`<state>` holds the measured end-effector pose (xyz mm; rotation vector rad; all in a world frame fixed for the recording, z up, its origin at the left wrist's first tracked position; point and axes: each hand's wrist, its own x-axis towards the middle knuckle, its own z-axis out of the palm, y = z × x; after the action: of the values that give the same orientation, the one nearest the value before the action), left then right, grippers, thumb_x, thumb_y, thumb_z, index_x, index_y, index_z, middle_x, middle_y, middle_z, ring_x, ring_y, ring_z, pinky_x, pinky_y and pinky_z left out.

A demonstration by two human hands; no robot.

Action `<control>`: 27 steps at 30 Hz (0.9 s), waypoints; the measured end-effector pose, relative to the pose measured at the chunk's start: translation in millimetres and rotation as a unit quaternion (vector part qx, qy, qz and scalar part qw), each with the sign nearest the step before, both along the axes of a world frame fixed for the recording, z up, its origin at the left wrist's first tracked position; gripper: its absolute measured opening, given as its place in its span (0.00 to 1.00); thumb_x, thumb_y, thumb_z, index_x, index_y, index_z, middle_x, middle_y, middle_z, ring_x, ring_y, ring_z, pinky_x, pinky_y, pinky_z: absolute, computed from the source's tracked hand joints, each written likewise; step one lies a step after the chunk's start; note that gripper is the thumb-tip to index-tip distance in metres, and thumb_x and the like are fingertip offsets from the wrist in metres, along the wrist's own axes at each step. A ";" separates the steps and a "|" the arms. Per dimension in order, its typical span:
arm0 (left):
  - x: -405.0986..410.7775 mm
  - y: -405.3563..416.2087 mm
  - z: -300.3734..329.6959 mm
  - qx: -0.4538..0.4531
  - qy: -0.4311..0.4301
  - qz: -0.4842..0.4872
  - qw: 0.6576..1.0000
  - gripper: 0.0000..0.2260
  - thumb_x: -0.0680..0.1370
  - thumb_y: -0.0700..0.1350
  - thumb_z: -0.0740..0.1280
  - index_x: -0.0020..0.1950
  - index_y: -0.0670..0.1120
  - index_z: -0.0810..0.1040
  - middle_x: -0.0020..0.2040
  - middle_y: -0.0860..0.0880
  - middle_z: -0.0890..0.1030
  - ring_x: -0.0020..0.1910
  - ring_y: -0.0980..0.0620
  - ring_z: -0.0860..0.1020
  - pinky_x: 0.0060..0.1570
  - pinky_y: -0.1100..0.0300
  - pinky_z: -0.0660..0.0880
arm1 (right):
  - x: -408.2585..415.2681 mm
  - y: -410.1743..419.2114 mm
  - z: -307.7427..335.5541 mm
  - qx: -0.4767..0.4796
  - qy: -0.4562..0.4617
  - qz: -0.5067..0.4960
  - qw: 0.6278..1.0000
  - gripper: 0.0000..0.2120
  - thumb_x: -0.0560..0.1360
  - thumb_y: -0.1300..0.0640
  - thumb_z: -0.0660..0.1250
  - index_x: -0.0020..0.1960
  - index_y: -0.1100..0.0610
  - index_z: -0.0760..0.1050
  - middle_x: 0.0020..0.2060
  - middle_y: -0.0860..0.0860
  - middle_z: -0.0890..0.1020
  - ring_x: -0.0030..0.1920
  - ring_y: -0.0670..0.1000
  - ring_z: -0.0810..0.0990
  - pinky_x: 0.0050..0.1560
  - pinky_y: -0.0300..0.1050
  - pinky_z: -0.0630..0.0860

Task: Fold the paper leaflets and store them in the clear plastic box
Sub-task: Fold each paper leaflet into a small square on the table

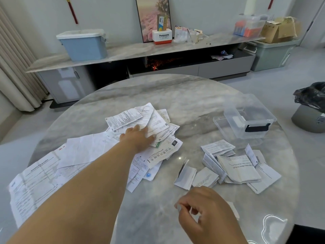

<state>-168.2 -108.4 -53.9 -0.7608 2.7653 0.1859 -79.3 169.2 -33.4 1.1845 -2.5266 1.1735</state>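
Head view shows our unfolded paper leaflets heaped loosely toward the left side of the round marble table, with larger creased sheets trailing off to the near left edge. Our left hand lies flat on top of the heap, fingers straight and spread, pressing the papers. Toward the right edge sits a pile of folded leaflets, some standing half open. Just beyond that pile, near the far right edge, stands the clear plastic box with its dark latch facing us; its lid seems to lie beneath it. Our right hand hovers over the near edge, fingers loosely curled, thumb meeting the forefinger; we cannot tell whether it pinches anything.
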 end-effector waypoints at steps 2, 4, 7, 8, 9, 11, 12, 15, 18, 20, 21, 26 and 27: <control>1.1 -2.7 2.0 -0.023 0.029 -0.005 0.999 0.30 0.78 0.65 0.50 0.76 0.51 0.57 0.75 0.49 0.61 0.72 0.43 0.60 0.67 0.41 0.59 | -1.3 -0.5 -3.9 -0.001 -0.003 -0.007 1.000 0.04 0.62 0.50 0.60 0.37 0.45 0.72 0.26 0.37 0.65 0.33 0.37 0.67 0.34 0.31 0.68; 9.2 -2.1 8.8 -0.071 0.089 -0.020 0.993 0.25 0.79 0.61 0.52 0.69 0.46 0.68 0.71 0.49 0.69 0.69 0.45 0.66 0.67 0.46 0.60 | -1.4 -0.5 -7.1 -0.001 -0.018 -0.008 1.000 0.05 0.63 0.49 0.60 0.37 0.45 0.74 0.26 0.34 0.66 0.35 0.36 0.68 0.35 0.28 0.67; 30.5 7.5 22.8 -0.094 0.245 -0.062 0.963 0.14 0.80 0.49 0.60 0.60 0.43 0.78 0.61 0.48 0.78 0.62 0.45 0.72 0.65 0.51 0.64 | -0.8 2.6 -6.4 0.015 -0.048 -0.008 0.999 0.08 0.64 0.47 0.59 0.36 0.47 0.75 0.29 0.38 0.72 0.37 0.37 0.70 0.39 0.27 0.66; 43.4 13.9 25.5 -0.095 0.298 -0.085 0.946 0.10 0.78 0.44 0.64 0.55 0.42 0.81 0.56 0.47 0.81 0.57 0.44 0.76 0.60 0.52 0.69 | 0.5 5.3 -3.9 0.020 -0.054 -0.007 0.998 0.09 0.65 0.47 0.58 0.36 0.48 0.76 0.31 0.41 0.74 0.38 0.38 0.71 0.39 0.28 0.66; 56.0 19.6 27.5 -0.098 0.337 -0.116 0.929 0.06 0.75 0.39 0.68 0.49 0.42 0.83 0.48 0.46 0.83 0.49 0.42 0.79 0.51 0.53 0.73 | 0.1 6.2 -2.5 0.023 -0.061 -0.006 0.998 0.09 0.65 0.46 0.58 0.35 0.48 0.75 0.32 0.43 0.75 0.39 0.39 0.71 0.39 0.28 0.66; 82.4 32.6 29.0 -0.111 0.371 -0.168 0.906 0.08 0.65 0.30 0.71 0.38 0.42 0.82 0.35 0.46 0.81 0.32 0.42 0.78 0.33 0.58 0.73 | -2.7 6.6 0.6 0.020 -0.077 -0.012 0.997 0.08 0.66 0.47 0.60 0.38 0.46 0.77 0.31 0.42 0.75 0.40 0.40 0.72 0.39 0.27 0.66; 99.7 43.4 30.0 -0.125 0.363 -0.189 0.904 0.11 0.60 0.28 0.71 0.35 0.43 0.81 0.32 0.47 0.79 0.27 0.43 0.75 0.28 0.59 0.70 | -1.6 8.2 1.5 0.018 -0.082 -0.015 0.996 0.07 0.67 0.50 0.62 0.42 0.44 0.78 0.32 0.40 0.75 0.40 0.39 0.72 0.40 0.26 0.66; 150.7 87.4 31.4 -0.155 0.330 -0.266 0.892 0.13 0.55 0.29 0.69 0.32 0.45 0.77 0.29 0.48 0.74 0.23 0.45 0.68 0.24 0.60 0.66 | 3.0 14.9 -1.4 0.033 -0.077 0.002 0.996 0.25 0.67 0.60 0.68 0.62 0.45 0.69 0.46 0.38 0.71 0.43 0.32 0.69 0.43 0.25 0.65; 196.9 132.2 24.5 -0.138 0.298 -0.332 0.884 0.13 0.56 0.32 0.64 0.32 0.48 0.75 0.29 0.51 0.72 0.25 0.48 0.68 0.27 0.61 0.65 | 15.4 23.1 -7.7 0.091 -0.099 0.085 0.987 0.36 0.65 0.59 0.69 0.66 0.38 0.60 0.55 0.33 0.65 0.45 0.35 0.70 0.46 0.27 0.68; 217.4 152.3 19.4 -0.115 0.283 -0.349 0.886 0.14 0.54 0.34 0.66 0.34 0.50 0.76 0.30 0.53 0.74 0.25 0.50 0.69 0.29 0.62 0.68 | 25.4 26.6 -16.1 0.128 -0.128 0.134 0.974 0.24 0.65 0.56 0.70 0.57 0.37 0.69 0.52 0.33 0.69 0.42 0.38 0.71 0.43 0.31 0.69; 225.6 159.4 18.6 -0.098 0.280 -0.346 0.890 0.15 0.54 0.35 0.67 0.35 0.51 0.77 0.32 0.54 0.75 0.26 0.51 0.70 0.29 0.62 0.69 | 30.1 28.5 -17.8 0.144 -0.143 0.135 0.970 0.13 0.66 0.55 0.69 0.46 0.40 0.73 0.45 0.36 0.72 0.39 0.38 0.71 0.40 0.33 0.69; 264.7 179.4 26.2 -0.016 0.402 -0.173 0.899 0.07 0.70 0.45 0.63 0.44 0.50 0.80 0.54 0.51 0.78 0.51 0.53 0.75 0.49 0.62 0.73 | 38.9 41.5 -19.2 0.127 -0.258 0.068 0.955 0.10 0.72 0.57 0.66 0.35 0.46 0.78 0.27 0.40 0.77 0.30 0.39 0.73 0.32 0.30 0.67; 271.6 183.7 24.2 -0.007 0.408 -0.167 0.898 0.08 0.70 0.47 0.62 0.45 0.49 0.79 0.54 0.51 0.78 0.53 0.54 0.74 0.50 0.63 0.71 | 38.6 42.9 -19.6 0.129 -0.272 0.055 0.952 0.07 0.73 0.56 0.66 0.38 0.49 0.79 0.29 0.42 0.78 0.30 0.39 0.74 0.32 0.30 0.67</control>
<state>103.4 75.4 -29.7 -0.1943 3.6259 0.5158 -40.7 212.1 -53.0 1.1990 -3.1379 1.3878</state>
